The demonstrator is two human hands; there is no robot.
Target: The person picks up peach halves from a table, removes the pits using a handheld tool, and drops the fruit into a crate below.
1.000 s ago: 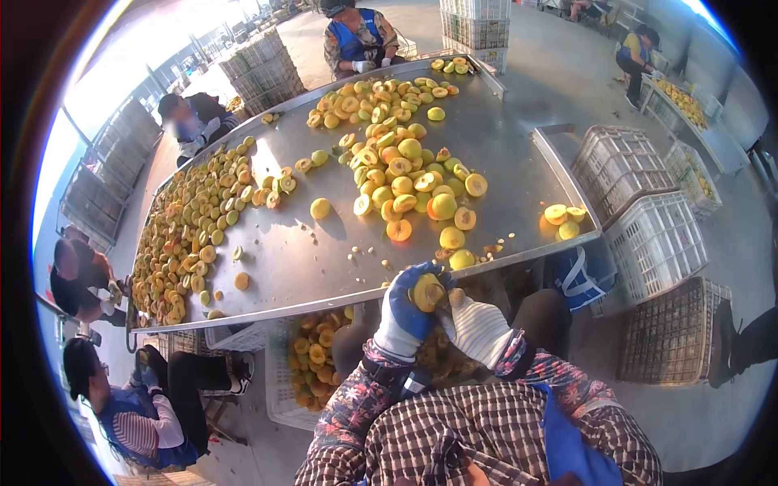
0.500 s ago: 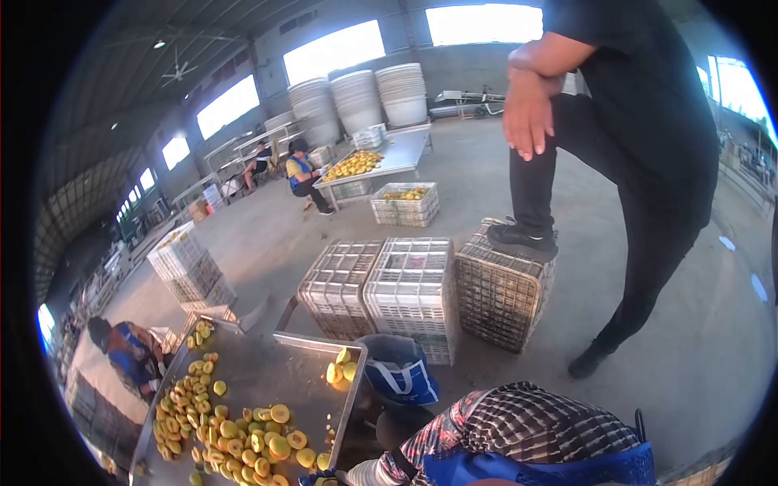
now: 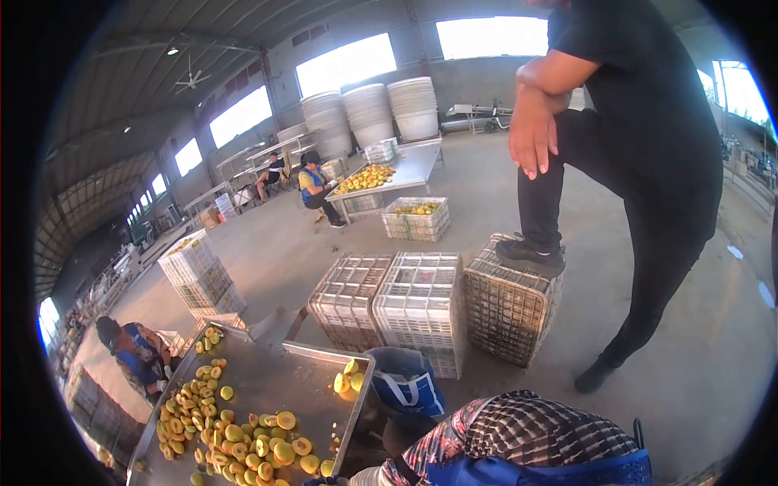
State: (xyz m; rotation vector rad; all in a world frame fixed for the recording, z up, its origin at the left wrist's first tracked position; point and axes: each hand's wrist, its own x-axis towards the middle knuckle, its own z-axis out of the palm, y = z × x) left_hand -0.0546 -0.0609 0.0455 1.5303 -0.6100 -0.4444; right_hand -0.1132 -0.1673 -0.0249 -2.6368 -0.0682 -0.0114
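At the bottom edge, a floral sleeve (image 3: pixel 433 441) with a pale cuff (image 3: pixel 369 477) reaches left to the metal table (image 3: pixel 284 389). It appears to be my right arm; only a dark blue sliver of the hand (image 3: pixel 322 481) shows, and its fingers are cut off by the frame. My left hand is out of view. Nearest that hand are halved yellow-green fruits (image 3: pixel 279 452), spread in a heap over the table. A few more fruit halves (image 3: pixel 350 377) lie in its far right corner, with small bits (image 3: pixel 335 441) near the right rim.
A blue bag (image 3: pixel 405 387) stands beside the table. Behind it are upturned crates (image 3: pixel 417 304); a person in black (image 3: pixel 648 138) rests a foot on one. Co-workers sit at the table's left (image 3: pixel 134 356) and at a far fruit table (image 3: pixel 312 186). Stacked crates (image 3: pixel 198 271) stand left.
The view has tilted slightly, so everything sits a little lower and further right. The arm at the bottom has sunk further out of frame. The standing person keeps the same pose.
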